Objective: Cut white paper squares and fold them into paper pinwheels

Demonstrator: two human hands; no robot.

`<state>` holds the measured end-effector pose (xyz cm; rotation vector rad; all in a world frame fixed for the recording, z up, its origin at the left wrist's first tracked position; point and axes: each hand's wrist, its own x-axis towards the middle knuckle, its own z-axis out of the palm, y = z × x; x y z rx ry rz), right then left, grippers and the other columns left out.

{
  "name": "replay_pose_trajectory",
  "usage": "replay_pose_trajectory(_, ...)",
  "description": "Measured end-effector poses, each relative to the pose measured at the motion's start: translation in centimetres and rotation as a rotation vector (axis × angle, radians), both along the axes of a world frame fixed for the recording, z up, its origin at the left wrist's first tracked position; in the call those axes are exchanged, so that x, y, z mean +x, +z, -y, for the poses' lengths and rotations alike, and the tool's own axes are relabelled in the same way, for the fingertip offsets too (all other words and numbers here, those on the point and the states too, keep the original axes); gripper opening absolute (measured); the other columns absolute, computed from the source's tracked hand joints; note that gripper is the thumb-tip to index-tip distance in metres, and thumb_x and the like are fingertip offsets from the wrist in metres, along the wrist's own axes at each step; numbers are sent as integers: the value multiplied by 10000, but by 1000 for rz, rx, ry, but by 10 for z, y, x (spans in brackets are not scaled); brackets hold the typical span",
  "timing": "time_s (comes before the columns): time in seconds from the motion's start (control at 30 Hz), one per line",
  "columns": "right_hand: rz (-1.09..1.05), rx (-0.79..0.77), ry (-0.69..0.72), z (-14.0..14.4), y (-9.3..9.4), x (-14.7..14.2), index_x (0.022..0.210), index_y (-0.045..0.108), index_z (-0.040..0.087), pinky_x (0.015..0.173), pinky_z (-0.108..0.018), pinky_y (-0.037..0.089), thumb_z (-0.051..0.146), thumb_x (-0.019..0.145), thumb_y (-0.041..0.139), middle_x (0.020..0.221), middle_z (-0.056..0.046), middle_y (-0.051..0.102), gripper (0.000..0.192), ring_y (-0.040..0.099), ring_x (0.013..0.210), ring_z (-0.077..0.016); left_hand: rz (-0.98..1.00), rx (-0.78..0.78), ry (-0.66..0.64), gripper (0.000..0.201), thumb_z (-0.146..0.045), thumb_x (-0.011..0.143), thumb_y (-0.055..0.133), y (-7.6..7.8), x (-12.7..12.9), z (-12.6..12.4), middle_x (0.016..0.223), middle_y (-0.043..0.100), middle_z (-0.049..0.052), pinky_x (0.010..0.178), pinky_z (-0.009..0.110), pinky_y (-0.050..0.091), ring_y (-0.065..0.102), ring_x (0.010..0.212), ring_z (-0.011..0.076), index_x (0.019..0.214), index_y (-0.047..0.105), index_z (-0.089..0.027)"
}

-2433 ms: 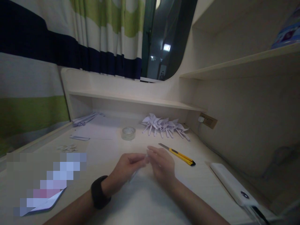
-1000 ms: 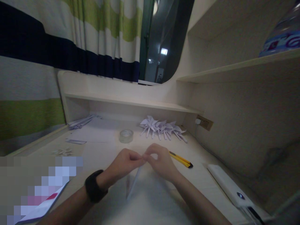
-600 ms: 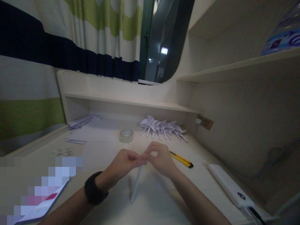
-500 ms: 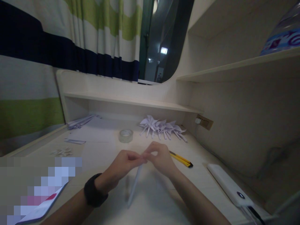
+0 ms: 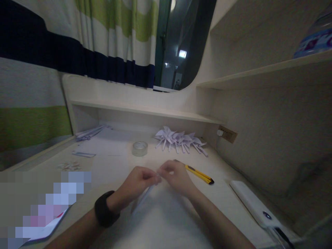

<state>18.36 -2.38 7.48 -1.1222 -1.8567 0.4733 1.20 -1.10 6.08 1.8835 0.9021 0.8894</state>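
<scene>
Both hands meet at the centre of the tabletop, forearms converging from the lower edge of the view. The left hand lies knuckles-up, fingers curled, its grip pinched on the upper end of a narrow rolled paper strip. The left wrist carries one black wristband. The right hand faces it, thumb and forefinger closed in a pinching grip on the same upper end of the strip. The fingertips of the two hands touch or nearly touch; exact contact cannot be resolved.

The paper strip slants down and toward the left from the pinch point, its lower end at or just above the tabletop, between the two forearms.

Item count on the tabletop:
- One roll of clear tape, beyond the hands.
- One yellow utility knife, just beside the right hand, blade end partly hidden behind it.
- One pile of folded white paper pieces near the back wall; individual number cannot be told.
- One bundle of paper strips at the far left.
- One small paper slip and a scatter of small scraps at the left.
- One white oblong device at the right.
</scene>
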Motion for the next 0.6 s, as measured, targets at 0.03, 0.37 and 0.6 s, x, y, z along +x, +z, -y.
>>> replay_pose_trajectory(0.03,26,3,-4,1,0,0,675,666,157,604,-227,436,152,751,631,650,-18,670,84,597,625,-129,-12,16,-6,283,-371,768,601,-1,0,0,600,654,24,566,235,385,551,591,154,675,708,-126)
replay_pose_trajectory(0.37,66,-58,-12,1,-4,-2,688,659,167,595,-219,414,115,757,594,649,-4,675,109,596,622,-127,-160,139,31,311,-355,805,535,-5,1,-2,577,632,11,527,214,345,531,557,140,666,708,-137)
replay_pose_trajectory(0.6,140,-16,11,1,-7,1,674,659,174,589,-216,413,62,731,579,646,2,672,149,596,612,-124,-185,100,-48,352,-373,828,508,-3,2,2,601,663,35,561,223,396,594,571,150,627,668,-133)
